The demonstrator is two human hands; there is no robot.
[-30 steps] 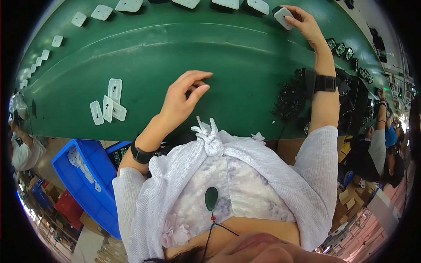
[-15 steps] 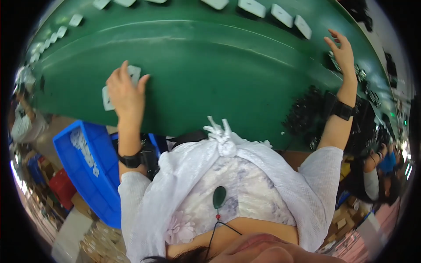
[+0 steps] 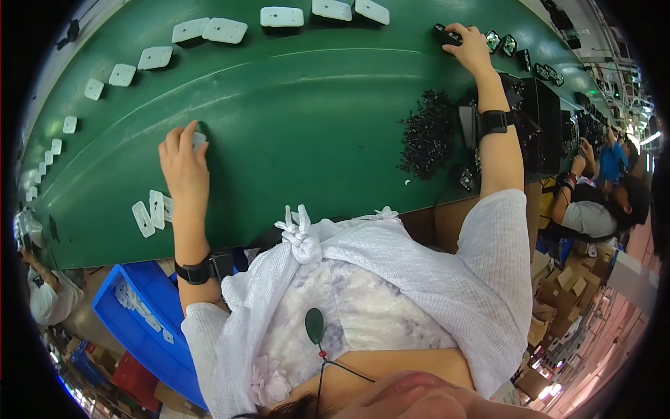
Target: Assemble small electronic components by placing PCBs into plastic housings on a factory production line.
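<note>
My left hand (image 3: pixel 183 159) is at the left of the green table, its fingers closed round a small white plastic plate (image 3: pixel 200 139), mostly hidden by them. Beside my left forearm, several flat white plates (image 3: pixel 143 219) lie near the table edge. My right hand (image 3: pixel 472 52) reaches to the far right, thumb and fingers around a black oblong part (image 3: pixel 446 35). Just right of that hand lie dark housings with green circuit boards (image 3: pixel 493 41) showing in them.
White rounded cases (image 3: pixel 225 31) line the far side in a curved row. A heap of small black parts (image 3: pixel 427 133) lies beside a black box (image 3: pixel 540 129) at right. Below the left edge stands a blue bin (image 3: pixel 122 332) holding white pieces. Other people sit at both sides.
The whole view has shifted. My right hand, earlier open and raised near the boards, now grips a black part. My left hand, earlier spread over a white plate, has closed round one.
</note>
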